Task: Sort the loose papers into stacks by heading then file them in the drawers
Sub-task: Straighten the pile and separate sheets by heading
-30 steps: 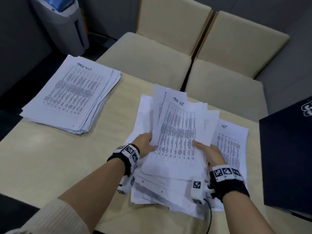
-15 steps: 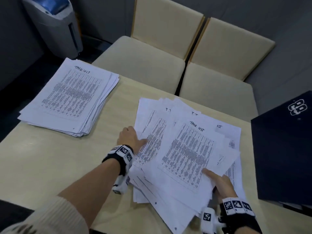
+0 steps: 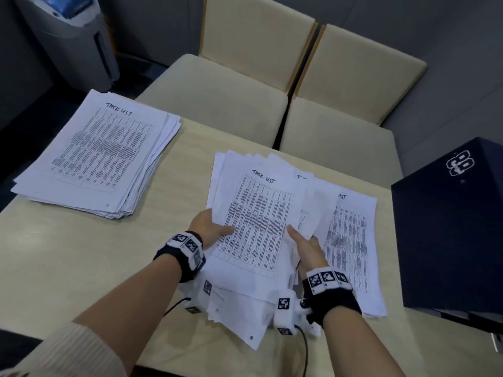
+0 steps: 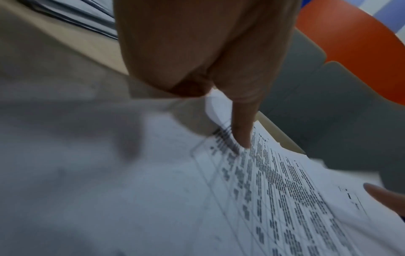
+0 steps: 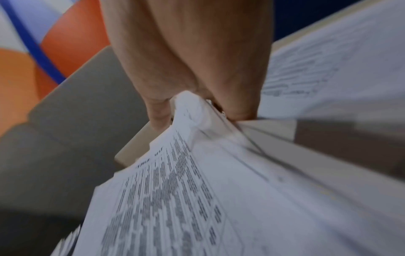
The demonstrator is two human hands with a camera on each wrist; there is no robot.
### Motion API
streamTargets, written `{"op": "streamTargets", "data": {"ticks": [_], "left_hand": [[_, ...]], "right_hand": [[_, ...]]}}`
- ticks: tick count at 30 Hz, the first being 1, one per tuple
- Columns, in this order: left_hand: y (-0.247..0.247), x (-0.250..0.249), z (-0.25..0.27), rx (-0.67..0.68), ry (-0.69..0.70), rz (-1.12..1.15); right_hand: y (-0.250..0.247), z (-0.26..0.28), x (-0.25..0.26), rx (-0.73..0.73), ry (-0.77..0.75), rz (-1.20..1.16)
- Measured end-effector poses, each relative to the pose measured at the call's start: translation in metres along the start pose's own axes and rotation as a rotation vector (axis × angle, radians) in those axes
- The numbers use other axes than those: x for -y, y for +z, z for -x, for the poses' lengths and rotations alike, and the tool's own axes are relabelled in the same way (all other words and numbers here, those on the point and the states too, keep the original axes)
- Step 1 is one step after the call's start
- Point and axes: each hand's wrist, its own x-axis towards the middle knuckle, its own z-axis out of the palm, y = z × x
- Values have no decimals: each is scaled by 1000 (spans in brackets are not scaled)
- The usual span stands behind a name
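Over at ten o'clock on the bench [image 3: 68, 254] the sorted stack [image 3: 100, 153] lies squared, its "TASK LIST" heading facing up so matching sheets can join it. At centre, the left hand [image 3: 209, 227] has its thumb on the top sheet [image 3: 258, 221] of the loose papers [image 3: 351, 240], fingers seemingly tucked under the edge, gripping it so the heading reads clearly. The right hand [image 3: 307, 246] is clamped on a sheaf at the pile's middle, thumb over, fingers beneath. At three o'clock a dark box [image 3: 449, 227] crowds the pile; beyond, at twelve, two chairs [image 3: 272, 77]. No drawers show.
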Motion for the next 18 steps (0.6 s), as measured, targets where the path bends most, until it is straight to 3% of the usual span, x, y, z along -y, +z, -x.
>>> {"op": "streamTargets", "data": {"ticks": [3,5,9,12,14,16,18], "left_hand": [[0,2,4,119,80,36],[3,-1,7,115,191,56],[11,-16,8,-15,332,-40],[13,-23,2,-159,236,-178],[17,-22,-1,-120,133,-229],[21,-19,-3,-53,79,-278],[24,-17,-1,32,68,-341]], "right_hand": [[-1,1,-1,-20,21,11],[-4,0,-2,-96,-68,66],[-27,-2,-3,-285,-165,16],[-50,-9,-9,-409,-66,0],[-61,-13,-14,-371,44,-68],[-68,-17,-17,-242,136,-189],[-65,-11,-12,-124,137,-248]]}}
